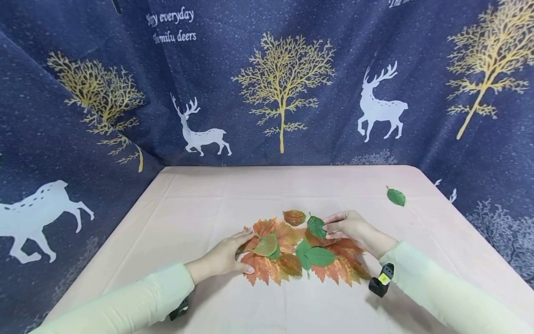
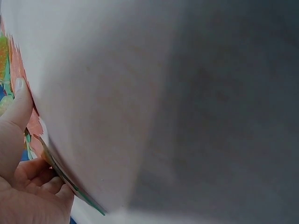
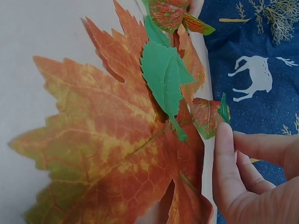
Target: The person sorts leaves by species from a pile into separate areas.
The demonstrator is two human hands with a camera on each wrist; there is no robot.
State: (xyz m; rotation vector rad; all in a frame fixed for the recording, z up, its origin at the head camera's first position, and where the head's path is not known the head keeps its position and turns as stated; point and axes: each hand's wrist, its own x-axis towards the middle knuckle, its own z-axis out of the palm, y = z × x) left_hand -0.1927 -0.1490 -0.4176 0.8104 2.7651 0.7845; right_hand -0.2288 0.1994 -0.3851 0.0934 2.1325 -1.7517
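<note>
My right hand (image 1: 348, 227) pinches a small green leaf (image 1: 317, 227) by its edge between thumb and fingers, raised over the right-hand leaf pile. In the right wrist view, the leaf shows nearly edge-on at the fingertips. Beneath it spreads a large orange maple leaf (image 3: 117, 135), topped by green leaves (image 1: 320, 256) and a reddish oval leaf (image 3: 206, 116). My left hand (image 1: 227, 255) rests at the left side of another orange maple leaf (image 1: 260, 266), thumb and fingers spread along its edge. On that leaf lie a yellow-green leaf (image 1: 266, 245) and a brownish oval leaf (image 1: 289, 264).
A brownish-orange leaf (image 1: 294, 217) lies just behind the piles. One lone green leaf (image 1: 396, 197) sits near the far right of the pale pink table (image 1: 200, 195). Dark blue cloth (image 1: 258, 93) with deer and trees hangs behind and beside the table.
</note>
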